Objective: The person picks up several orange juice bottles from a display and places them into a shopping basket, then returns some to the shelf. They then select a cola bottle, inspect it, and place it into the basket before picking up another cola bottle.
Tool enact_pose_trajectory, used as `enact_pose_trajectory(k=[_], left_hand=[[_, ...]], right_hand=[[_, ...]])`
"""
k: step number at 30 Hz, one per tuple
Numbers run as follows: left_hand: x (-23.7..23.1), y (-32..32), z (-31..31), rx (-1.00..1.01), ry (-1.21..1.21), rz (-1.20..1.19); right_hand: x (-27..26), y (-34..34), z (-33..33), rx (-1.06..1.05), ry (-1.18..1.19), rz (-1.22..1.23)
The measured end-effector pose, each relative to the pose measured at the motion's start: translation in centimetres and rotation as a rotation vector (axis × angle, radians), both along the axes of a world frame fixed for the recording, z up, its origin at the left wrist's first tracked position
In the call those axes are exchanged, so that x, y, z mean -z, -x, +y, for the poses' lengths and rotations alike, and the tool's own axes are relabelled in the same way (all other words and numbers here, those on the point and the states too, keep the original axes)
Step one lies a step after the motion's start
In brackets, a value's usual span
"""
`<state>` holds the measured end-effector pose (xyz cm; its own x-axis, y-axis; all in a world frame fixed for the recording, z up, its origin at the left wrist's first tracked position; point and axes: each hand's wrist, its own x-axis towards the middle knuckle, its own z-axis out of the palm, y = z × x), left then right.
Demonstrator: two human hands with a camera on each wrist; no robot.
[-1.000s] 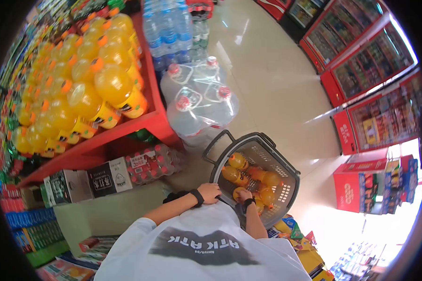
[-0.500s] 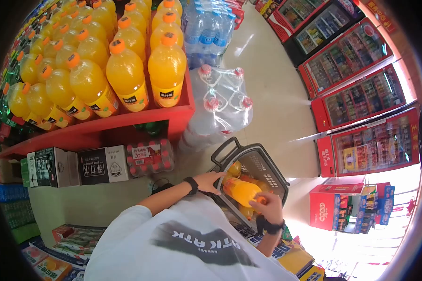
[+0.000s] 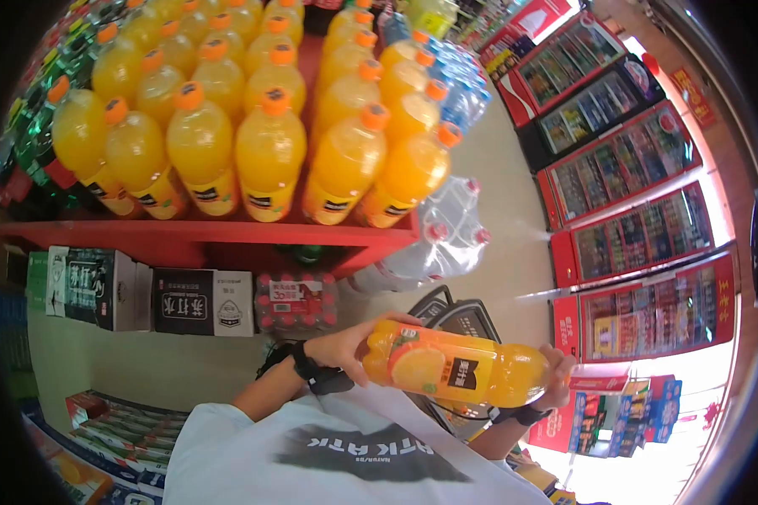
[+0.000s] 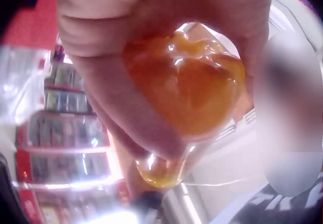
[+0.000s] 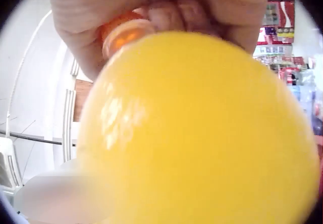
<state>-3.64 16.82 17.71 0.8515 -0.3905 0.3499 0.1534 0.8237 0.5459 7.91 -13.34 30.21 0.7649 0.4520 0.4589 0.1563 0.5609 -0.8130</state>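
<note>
A large orange juice bottle (image 3: 459, 366) lies nearly level in front of the shirt, its cap end to the right. My left hand (image 3: 345, 349) grips the base end, and in the left wrist view its fingers (image 4: 121, 93) wrap round the bottom. At the neck, my right hand (image 3: 556, 379) holds the other end; the right wrist view shows its curled fingers (image 5: 166, 17) beside the orange cap (image 5: 121, 24). Below the bottle stands a dark grey shopping basket (image 3: 467, 320), mostly covered by it, so the basket's contents are largely hidden.
Rows of orange juice bottles (image 3: 269, 160) stand upright on a red display shelf (image 3: 185, 240) ahead. Under it sit cartons (image 3: 194, 303) and a shrink-wrapped bottle pack (image 3: 296, 303). Large water bottles (image 3: 446, 236) stand at its right end, with drinks fridges (image 3: 640, 244) further right.
The right hand has lifted the juice bottle up out of the basket, and the left hand has moved from the basket's edge to the bottle's base. The view has turned toward the shelf.
</note>
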Motion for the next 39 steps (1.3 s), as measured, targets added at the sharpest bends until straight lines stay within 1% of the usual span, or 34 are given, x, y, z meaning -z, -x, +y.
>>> enact_pose_trajectory(k=[1, 2, 4, 5, 6, 8, 10, 13, 16, 17, 19, 20, 21, 23, 24, 26, 27, 28, 29, 30, 31, 32, 33, 34, 35, 36, 37, 38, 39], left_hand=[[-0.4, 1.0, 1.0, -0.115, -0.136, -0.024], [-0.8, 1.8, 2.0, -0.224, -0.274, -0.050], [-1.6, 3.5, 3.3, -0.354, -0.362, -0.055], [-1.9, 4.2, 4.2, -0.397, -0.423, -0.081], [-2.0, 4.6, 4.9, -0.437, -0.485, -0.111], [-2.4, 4.7, 5.9, -0.610, -0.558, -0.240], [-4.4, 5.0, 7.2, -0.778, -0.662, -0.400], [-8.2, 6.0, 8.5, -0.874, -0.806, -0.450], [-11.8, 6.3, 10.3, -0.952, -0.957, -0.497], [-13.1, 5.8, 10.0, -1.045, -0.925, -0.523], [-15.8, 5.1, 10.6, -1.120, -1.001, -0.538], [-17.5, 4.5, 10.7, -1.158, -1.038, -0.550], [-19.3, 3.7, 10.6, -1.242, -1.048, -0.567], [-21.9, 1.7, 11.4, -1.282, -1.254, -0.668], [-23.2, 0.6, 11.9, -1.302, -1.352, -0.708], [-27.0, -2.2, 12.9, -1.384, -1.596, -0.788], [-28.8, -3.8, 13.2, -1.427, -1.797, -0.755], [-30.7, -5.6, 13.4, -1.464, -1.999, -0.709], [-32.0, -7.8, 14.0, -1.505, -2.035, -0.688], [-32.8, -10.3, 14.8, -1.551, -2.070, -0.666], [-33.0, -12.9, 16.1, -1.596, -2.043, -0.669], [-32.8, -15.3, 17.3, -1.642, -2.015, -0.670], [-33.1, -17.2, 17.8, -1.622, -2.079, -0.565], [-33.2, -18.9, 18.1, -1.604, -2.137, -0.460], [-32.4, -20.9, 18.7, -1.620, -2.152, -0.453], [-31.8, -22.8, 19.5, -1.640, -2.166, -0.447], [-31.4, -24.0, 19.9, -1.593, -2.103, -0.444], [-30.8, -25.2, 20.1, -1.548, -2.040, -0.444], [-30.0, -26.4, 20.3, -1.585, -2.028, -0.459]], right_hand=[[0.5, 0.3, 1.9, 0.109, 0.049, 0.004], [1.1, 0.7, 3.4, 0.156, 0.084, 0.038], [2.1, 1.1, 5.9, 0.255, 0.152, 0.103], [2.8, 0.9, 6.0, 0.253, 0.190, 0.097], [2.7, 1.3, 6.3, 0.348, 0.292, 0.097], [1.5, 2.2, 7.4, 0.538, 0.481, 0.098], [1.0, 1.7, 7.9, 0.475, 0.517, 0.077], [0.1, -0.2, 9.5, 0.370, 0.448, 0.120], [-2.0, -3.6, 12.3, 0.262, 0.436, -0.016], [-2.9, -4.8, 13.4, 0.204, 0.374, -0.021], [-4.9, -7.5, 15.5, 0.092, 0.243, -0.030], [-6.0, -9.0, 16.7, 0.081, 0.143, -0.034], [-7.3, -10.6, 18.1, 0.068, 0.045, -0.041], [-11.3, -11.9, 21.8, 0.163, -0.147, -0.027], [-14.1, -11.9, 23.5, 0.272, -0.245, -0.006], [-18.4, -14.9, 24.4, 0.076, -0.407, -0.143], [-19.9, -17.4, 25.5, 0.424, -0.430, -0.521], [-21.6, -19.9, 25.9, 0.580, -0.387, -0.718], [-23.3, -22.4, 26.2, 0.749, -0.364, -0.900], [-24.9, -23.2, 27.0, 0.703, -0.345, -0.878], [-26.4, -24.1, 27.8, 0.657, -0.326, -0.855], [-27.5, -23.7, 29.4, 0.590, -0.364, -0.801], [-28.3, -24.6, 31.0, 0.634, -0.392, -0.972], [-28.5, -25.9, 32.4, 0.652, -0.314, -0.990], [-28.5, -26.7, 33.8, 0.715, -0.226, -1.056], [-28.3, -28.1, 35.5, 0.662, -0.204, -1.110], [-27.8, -30.3, 37.4, 0.649, -0.167, -1.146], [-27.3, -30.9, 38.5, 0.653, -0.090, -1.204], [-26.6, -32.1, 40.1, 0.637, -0.089, -1.277]])
